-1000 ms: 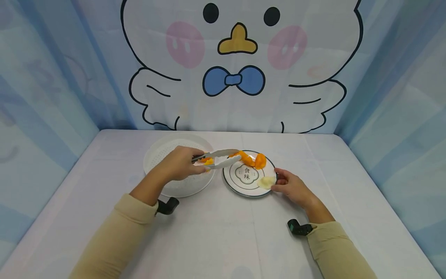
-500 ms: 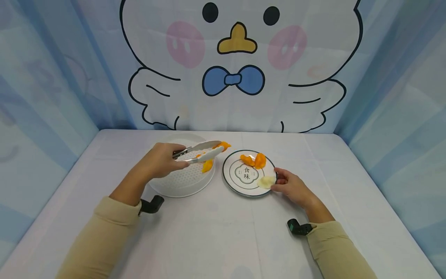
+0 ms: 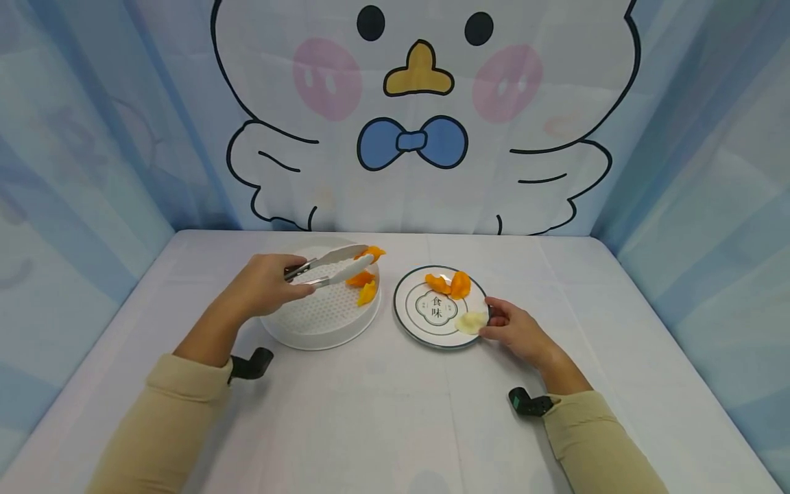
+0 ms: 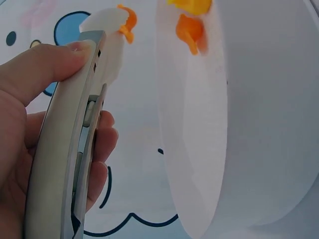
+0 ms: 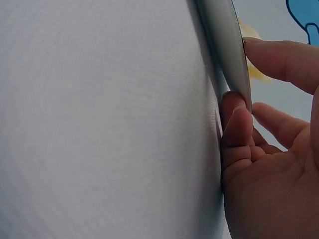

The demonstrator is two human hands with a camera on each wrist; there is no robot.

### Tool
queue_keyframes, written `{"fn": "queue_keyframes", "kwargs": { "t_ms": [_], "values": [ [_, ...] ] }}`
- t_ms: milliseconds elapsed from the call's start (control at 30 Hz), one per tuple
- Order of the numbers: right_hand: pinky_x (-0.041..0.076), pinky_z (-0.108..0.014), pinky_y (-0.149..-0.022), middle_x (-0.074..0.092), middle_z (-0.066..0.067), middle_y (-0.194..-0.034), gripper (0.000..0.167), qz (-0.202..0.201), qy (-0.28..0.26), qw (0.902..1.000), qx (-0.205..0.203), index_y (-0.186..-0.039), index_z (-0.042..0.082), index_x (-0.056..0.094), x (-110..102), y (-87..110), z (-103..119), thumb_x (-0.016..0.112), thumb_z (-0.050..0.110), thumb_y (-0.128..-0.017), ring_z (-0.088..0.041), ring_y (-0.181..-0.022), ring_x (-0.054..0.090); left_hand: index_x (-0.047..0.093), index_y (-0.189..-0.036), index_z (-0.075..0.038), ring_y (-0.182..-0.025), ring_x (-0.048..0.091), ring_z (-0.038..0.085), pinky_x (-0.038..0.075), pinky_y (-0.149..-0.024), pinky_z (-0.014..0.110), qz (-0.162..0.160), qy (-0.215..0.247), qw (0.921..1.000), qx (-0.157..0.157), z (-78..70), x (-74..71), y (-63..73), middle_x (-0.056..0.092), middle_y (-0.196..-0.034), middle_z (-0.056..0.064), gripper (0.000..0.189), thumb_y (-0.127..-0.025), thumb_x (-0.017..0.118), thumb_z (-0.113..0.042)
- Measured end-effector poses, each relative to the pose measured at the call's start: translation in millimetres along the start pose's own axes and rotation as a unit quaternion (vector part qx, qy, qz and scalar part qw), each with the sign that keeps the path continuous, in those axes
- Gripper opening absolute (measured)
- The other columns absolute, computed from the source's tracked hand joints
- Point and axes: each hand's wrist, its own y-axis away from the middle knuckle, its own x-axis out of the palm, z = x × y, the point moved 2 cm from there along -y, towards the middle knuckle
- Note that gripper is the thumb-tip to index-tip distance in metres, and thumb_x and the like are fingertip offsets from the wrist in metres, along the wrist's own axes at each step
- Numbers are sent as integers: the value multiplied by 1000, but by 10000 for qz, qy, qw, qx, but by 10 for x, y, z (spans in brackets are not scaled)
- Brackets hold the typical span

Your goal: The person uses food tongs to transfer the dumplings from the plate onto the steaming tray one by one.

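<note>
My left hand (image 3: 262, 285) grips a pair of metal tongs (image 4: 52, 149) with pale tips, thumb on one arm and fingers curled round the other. An orange petal-like piece (image 3: 374, 252) is at the tips, above the far right rim of a round white container (image 3: 308, 337) with a dimpled inside. In that container lie another orange piece (image 3: 360, 279) and a yellow piece (image 3: 367, 293). My right hand (image 3: 518, 334) pinches the right edge of a dark-rimmed white plate (image 3: 410, 319). On the plate sit two orange pieces (image 3: 460, 285) and a pale yellow piece (image 3: 471, 322).
A white cloth covers the table (image 3: 370, 425). Behind it hangs a curtain (image 3: 420, 199) printed with a cartoon bird, and more blue curtain closes in both sides. The container stands left of the plate, with a narrow gap between them.
My left hand has moved left with the tongs, carrying an orange piece from the plate to over the white container. My right hand has stayed at the plate's edge.
</note>
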Motion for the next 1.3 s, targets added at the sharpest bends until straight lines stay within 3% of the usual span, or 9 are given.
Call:
{"fn": "queue_keyframes", "kwargs": {
  "t_ms": [167,467,833,1033,1300],
  "values": [
    [43,-25,-81,47,-18,-127,77,-6,-11,10000,70,-153,-2,32,1,-9,-10,72,14,-89,-28,-107,45,53,-141,3,-109,54,33,45,-92,51,-96,-91,9999,6,77,-20,26,56,-137,25,64,-91,73,-32],
    [43,-26,-82,47,-19,-128,77,1,-1,10000,29,-153,-3,32,7,3,-3,72,14,-89,-28,-107,45,49,-144,4,-111,53,34,45,-94,52,80,-88,9992,-382,163,41,6,51,-141,27,67,-92,71,-32],
    [43,-26,-82,46,-20,-131,77,12,50,10000,41,-153,-3,31,3,7,1,71,15,-90,-29,-108,45,51,-142,6,-109,55,35,46,-93,52,28,-122,9989,-453,261,99,-66,54,-137,28,66,-92,71,-32],
    [43,-28,-84,46,-20,-131,76,4,47,9999,101,-153,-2,32,3,3,-11,71,14,-90,-29,-108,45,50,-143,6,-100,55,33,49,-88,48,97,6,9979,-641,277,122,-97,58,-132,26,64,-94,70,-30],
    [43,-31,-86,46,-19,-131,76,-13,49,9999,136,-154,-1,32,-9,-5,-2,71,14,-90,-29,-109,45,48,-144,6,-108,54,34,45,-95,52,73,-73,9982,-590,226,132,-96,54,-137,27,69,-92,72,-32]
  ]
}}
